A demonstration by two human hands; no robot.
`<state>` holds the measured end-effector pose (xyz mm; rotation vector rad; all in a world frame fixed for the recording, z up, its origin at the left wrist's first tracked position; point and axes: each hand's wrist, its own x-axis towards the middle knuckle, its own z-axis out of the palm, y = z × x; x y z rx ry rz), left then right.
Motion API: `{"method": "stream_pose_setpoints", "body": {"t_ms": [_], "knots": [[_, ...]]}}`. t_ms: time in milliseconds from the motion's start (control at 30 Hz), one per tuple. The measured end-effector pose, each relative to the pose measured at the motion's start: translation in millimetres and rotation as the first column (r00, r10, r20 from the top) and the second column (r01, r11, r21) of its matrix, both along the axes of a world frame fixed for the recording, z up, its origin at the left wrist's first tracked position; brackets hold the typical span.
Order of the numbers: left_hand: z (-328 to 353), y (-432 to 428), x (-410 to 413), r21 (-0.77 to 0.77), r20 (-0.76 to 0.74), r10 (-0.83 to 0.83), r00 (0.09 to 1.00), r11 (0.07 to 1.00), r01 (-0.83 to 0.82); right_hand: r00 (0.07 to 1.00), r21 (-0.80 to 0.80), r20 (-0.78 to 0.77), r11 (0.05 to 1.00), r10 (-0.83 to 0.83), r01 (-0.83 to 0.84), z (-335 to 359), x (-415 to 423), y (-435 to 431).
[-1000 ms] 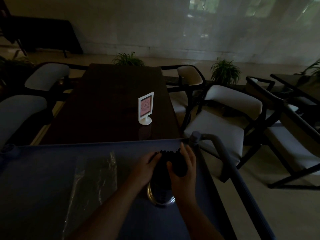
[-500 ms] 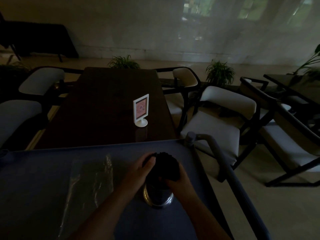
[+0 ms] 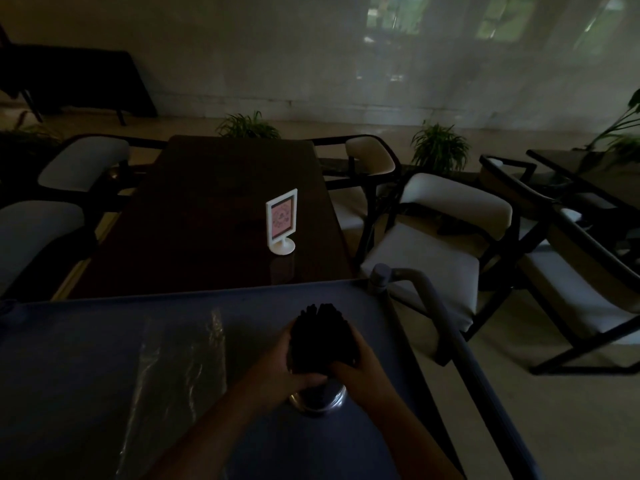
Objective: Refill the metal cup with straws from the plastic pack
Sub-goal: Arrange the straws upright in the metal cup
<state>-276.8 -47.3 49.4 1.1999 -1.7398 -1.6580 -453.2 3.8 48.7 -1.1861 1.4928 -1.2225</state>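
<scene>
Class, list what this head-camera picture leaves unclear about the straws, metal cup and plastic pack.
Head view, all of it dim:
- metal cup: inside and wall hidden by the straws, left hand and right hand gripping them.
- straws: count lost in one dark mass.
- plastic pack: whether any straws remain, too dark.
- table sign: print too small.

left grip [image 3: 287, 368] bare | right grip [image 3: 360, 366] bare | both forearms bare to frame edge

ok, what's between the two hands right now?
Head view: a bundle of dark straws, gripped on either side by the left hand and right hand, over the metal cup.
</scene>
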Motion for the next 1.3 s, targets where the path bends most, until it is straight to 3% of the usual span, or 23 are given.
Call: {"method": "stream_pose_setpoints", "body": {"t_ms": [333, 600, 800, 1133, 1300], "knots": [[4.9, -11.8, -11.7, -0.087, 0.085, 0.005, 0.996, 0.996, 0.002, 0.997, -0.066, 0.059, 0.997, 0.041, -0.037, 6.1, -1.8, -1.7], [18.8, -13.9, -20.0, -0.188, 0.1, 0.207, 0.973, 0.964, -0.186, 1.0, -0.048, 0.0, 0.999, -0.014, 0.014, 5.7, -5.1, -5.9], [21.5, -15.3, -26.8, -0.039, 0.015, 0.247, 0.969, 0.968, -0.247, 1.0, -0.049, 0.013, 0.998, -0.028, 0.029, 5.3, -2.6, -4.4], [23.4, -9.0, -41.2, 0.036, -0.137, 0.425, 0.895, 0.905, -0.424, 1.0, -0.091, 0.016, 0.996, -0.022, 0.023, 3.3, 3.5, -6.2], [13.7, -3.2, -46.3, 0.087, -0.097, 0.537, 0.838, 0.843, -0.531, 1.0, -0.119, 0.023, 0.993, -0.017, 0.019, 3.5, 6.4, -3.6]]}}
